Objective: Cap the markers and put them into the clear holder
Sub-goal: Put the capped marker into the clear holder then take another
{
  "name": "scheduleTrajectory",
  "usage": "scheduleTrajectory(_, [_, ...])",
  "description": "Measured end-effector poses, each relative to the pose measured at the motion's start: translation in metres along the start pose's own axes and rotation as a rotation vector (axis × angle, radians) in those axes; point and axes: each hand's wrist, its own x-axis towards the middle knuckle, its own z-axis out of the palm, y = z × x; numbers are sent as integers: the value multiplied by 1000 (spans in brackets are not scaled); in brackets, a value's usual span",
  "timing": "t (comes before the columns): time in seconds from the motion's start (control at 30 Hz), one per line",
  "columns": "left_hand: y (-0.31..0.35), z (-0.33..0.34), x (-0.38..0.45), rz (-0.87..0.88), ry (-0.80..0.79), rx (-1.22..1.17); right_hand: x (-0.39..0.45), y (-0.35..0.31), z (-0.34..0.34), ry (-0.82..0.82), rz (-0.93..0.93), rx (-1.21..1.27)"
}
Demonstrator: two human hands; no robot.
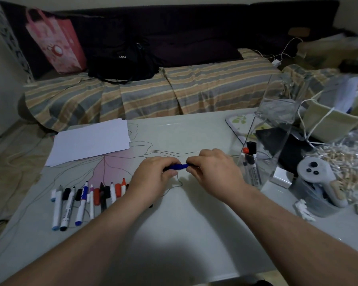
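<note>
I see my left hand [153, 172] and right hand [213, 166] both pinching the blue marker [177, 166], lying left-to-right mid-frame, with the clear holder [265, 145] nearer my right hand.

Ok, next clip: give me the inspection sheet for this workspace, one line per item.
Surface: pale table with a flower print; white paper sheets at far left.
Job's things: blue marker held between both hands; row of markers and loose caps at left; clear holder at right with two markers inside.
Clutter: bag of small wooden pieces, white controller in a container, basket.
Grippers: left hand and right hand each grip one end of the blue marker.
Cables: white cord beside the basket.
Surroundings: striped sofa cover, pink bag, black bag.
</note>
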Motion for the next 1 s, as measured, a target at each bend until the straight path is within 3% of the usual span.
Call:
scheduleTrajectory(0.27, [5,2,4,127,-38,60,7,2,-9,23,-88,138])
scheduleTrajectory(0.47, [14,0,10,170,42,119,2,-6,-11,110,-33,243])
scheduleTrajectory(0.6, [15,6,5,169,-51,95,-4,-10,-11,-25,30,184])
scheduleTrajectory(0.7, [20,14,1,129,-126,68,-8,-10,-11,-177,66,-9])
scheduleTrajectory(0.83, [31,13,5,20,9,-85,-10,7,-37,-351,116,125])
scheduleTrajectory(0.9, [36,12,9,-62,95,-198,-11,20,-56,-275,157,154])
scheduleTrajectory(1.0, [48,20,10,-34,82,-215,-15,49,-80,71,330,327])
